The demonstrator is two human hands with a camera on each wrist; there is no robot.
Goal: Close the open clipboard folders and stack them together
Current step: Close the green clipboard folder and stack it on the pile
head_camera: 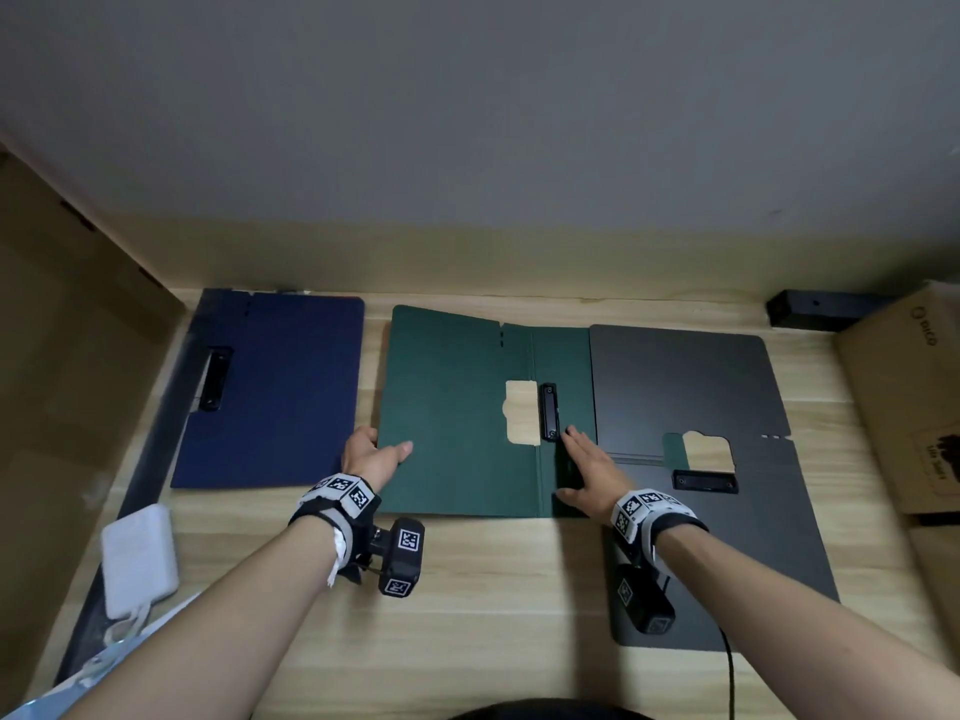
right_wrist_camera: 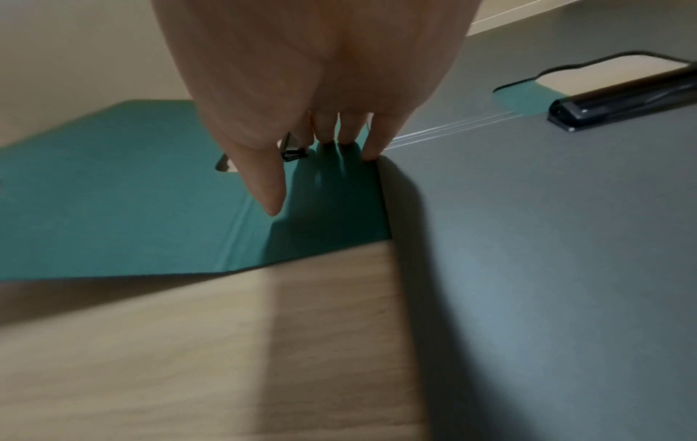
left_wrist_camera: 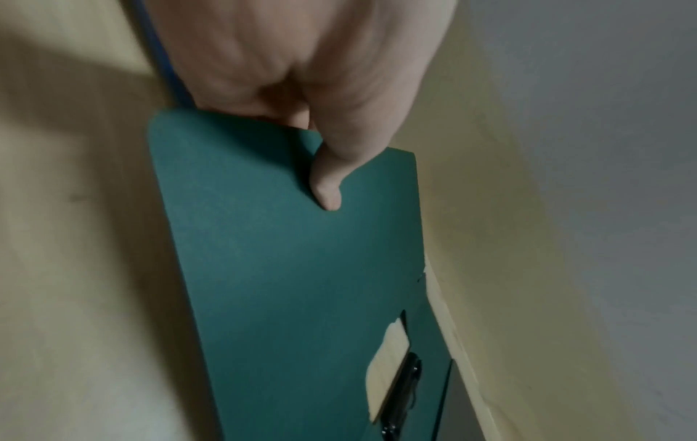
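A green clipboard folder (head_camera: 452,407) lies open in the middle of the table, its black clip (head_camera: 549,412) near the spine. My left hand (head_camera: 371,452) pinches the left edge of its cover (left_wrist_camera: 271,253), thumb on top and fingers underneath. My right hand (head_camera: 589,472) lies flat with straight fingers on the green folder's right panel (right_wrist_camera: 331,209), beside the black folder. A black folder (head_camera: 691,397) lies open at the right and overlaps the green one. A blue folder (head_camera: 280,387) lies at the left with its black clip showing.
A cardboard box (head_camera: 904,402) stands at the right edge, with a black bar (head_camera: 815,309) behind it. A white pouch (head_camera: 137,558) sits at the front left. Brown board (head_camera: 62,356) walls in the left side. The wooden table (head_camera: 493,589) shows bare in front of the folders.
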